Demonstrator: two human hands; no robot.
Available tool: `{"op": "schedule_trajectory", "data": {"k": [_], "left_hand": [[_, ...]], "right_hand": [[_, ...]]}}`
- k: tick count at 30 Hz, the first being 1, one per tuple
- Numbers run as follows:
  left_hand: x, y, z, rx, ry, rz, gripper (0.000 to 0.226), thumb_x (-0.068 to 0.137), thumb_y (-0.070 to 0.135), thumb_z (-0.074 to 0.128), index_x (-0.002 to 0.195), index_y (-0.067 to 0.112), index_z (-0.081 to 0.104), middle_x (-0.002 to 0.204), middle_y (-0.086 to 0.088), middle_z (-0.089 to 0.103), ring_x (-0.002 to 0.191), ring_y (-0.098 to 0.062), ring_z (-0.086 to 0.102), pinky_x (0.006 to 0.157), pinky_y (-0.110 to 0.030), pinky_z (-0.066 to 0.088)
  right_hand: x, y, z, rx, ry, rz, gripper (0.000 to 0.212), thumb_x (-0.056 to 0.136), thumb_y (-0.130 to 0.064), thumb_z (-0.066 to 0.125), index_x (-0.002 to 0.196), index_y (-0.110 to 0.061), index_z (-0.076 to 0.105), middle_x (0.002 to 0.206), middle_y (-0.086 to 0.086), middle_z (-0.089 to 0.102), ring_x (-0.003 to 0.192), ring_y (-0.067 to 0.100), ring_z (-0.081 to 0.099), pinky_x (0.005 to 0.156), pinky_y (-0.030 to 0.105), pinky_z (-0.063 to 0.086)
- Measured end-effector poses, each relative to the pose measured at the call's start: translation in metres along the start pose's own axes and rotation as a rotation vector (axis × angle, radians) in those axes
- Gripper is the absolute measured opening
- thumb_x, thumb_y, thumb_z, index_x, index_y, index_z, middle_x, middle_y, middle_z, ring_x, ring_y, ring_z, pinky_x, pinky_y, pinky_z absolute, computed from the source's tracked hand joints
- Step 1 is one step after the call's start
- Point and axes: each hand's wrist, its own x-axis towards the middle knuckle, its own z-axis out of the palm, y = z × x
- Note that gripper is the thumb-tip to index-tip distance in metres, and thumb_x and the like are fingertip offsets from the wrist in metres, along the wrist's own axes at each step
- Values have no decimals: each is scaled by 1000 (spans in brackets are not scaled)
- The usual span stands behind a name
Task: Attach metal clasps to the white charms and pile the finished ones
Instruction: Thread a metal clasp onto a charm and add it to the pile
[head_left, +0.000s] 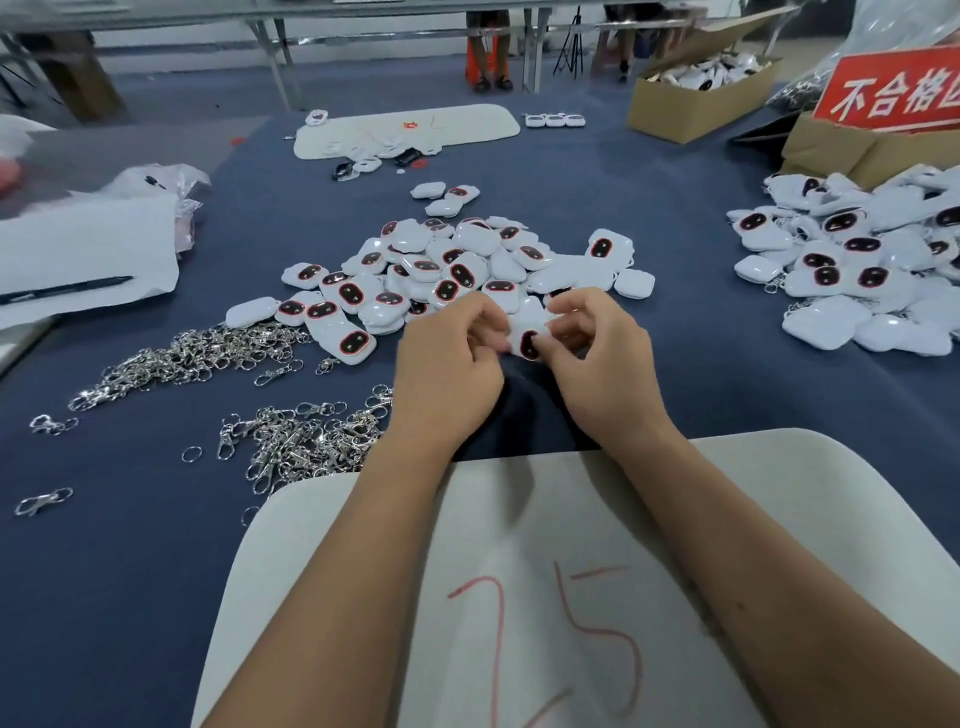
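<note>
Both hands meet just above the near edge of the blue table (156, 571), and a single white charm (527, 338) sits between their fingertips, lifted off the cloth so the work can be done in the air, close to the eye. The right hand (597, 364) has its fingers curled and pinches the charm from the right side, its dark red-rimmed face turned toward the camera; that grip looks meant to keep the charm steady while its loop end is offered to the other hand. The left hand (447, 379) has its fingers curled inward against the charm's left edge, thumb and forefinger pressed together as if nipping something small; whether a clasp is already between them cannot be told, since the fingers hide that spot. Just beyond the fingertips lies the heap of unfinished charms (441, 270), near enough to pick from without reaching. To the left of the left fingers, loose metal clasps (291, 441) lie scattered in two drifts, on the side of the hand that would gather them. Well off to the right of the right fingers is the finished pile (857, 260), charms with rings showing at their edges. A white pad (779, 493) marked with red numerals lies under the forearms. My judgement: the joining step is under way.
</note>
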Motion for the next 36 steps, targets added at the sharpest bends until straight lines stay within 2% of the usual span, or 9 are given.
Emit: {"op": "schedule_trajectory", "data": {"k": [4,8,10,13,18,22,26,30,36], "left_hand": [[11,2,-24,219,-130,-132,8,75,18,56,73,22,63,69,6,63,80,-22,60,78,-40,52],[13,1,-46,507,-531,-213,30,66,61,77,74,35,65,91,4,60,106,-25,46,95,-41,40],[13,3,-52,545,-592,-198,30,66,55,88,78,36,68,97,3,57,106,-20,38,87,-37,33],[15,2,-53,440,-619,-171,20,74,34,89,76,26,72,92,-3,66,101,-19,46,84,-35,37],[14,6,-30,180,-297,-67,20,77,12,87,71,15,68,71,4,67,65,-8,58,65,-19,48],[12,13,-3,-141,-31,-98,13,78,13,86,75,13,74,66,7,69,60,-2,60,60,-16,48],[6,11,15,-454,27,-232,7,85,13,82,86,7,79,76,-4,77,73,-16,75,69,-28,59],[2,10,25,-664,69,-287,8,90,6,75,92,-2,75,61,-2,69,52,-8,61,52,-21,49],[3,8,25,-749,146,-296,16,90,13,78,84,7,65,64,-8,68,52,-12,60,50,-20,46]], "right_hand": [[2,-1,-3,211,90,139,28,96,-12,48,105,-19,74,72,-11,63,62,14,52,66,29,43],[0,-4,-7,321,44,209,25,90,-27,53,73,-9,58,53,-1,58,42,20,46,44,27,38],[-2,-2,-7,229,-11,174,27,94,-29,67,78,-10,56,59,4,67,40,19,55,42,26,43],[-3,-2,-6,206,-67,100,16,93,-4,69,97,-18,62,93,1,74,53,19,73,45,25,48],[-3,-2,-2,199,-132,1,17,98,-13,66,109,-24,72,85,-5,77,52,20,71,59,17,50],[-1,-4,-2,280,-195,-13,21,105,-22,59,93,-22,76,83,-7,74,52,30,68,53,21,49],[-1,-5,-6,417,-198,-10,17,103,-24,65,95,-18,79,78,-1,75,54,20,65,54,23,50],[-2,-5,-9,521,-190,7,6,96,-18,75,99,-16,80,75,10,75,58,19,66,48,18,48],[0,-1,-9,512,-149,39,12,92,-10,78,85,-19,81,72,2,74,60,14,65,45,18,40]]}}
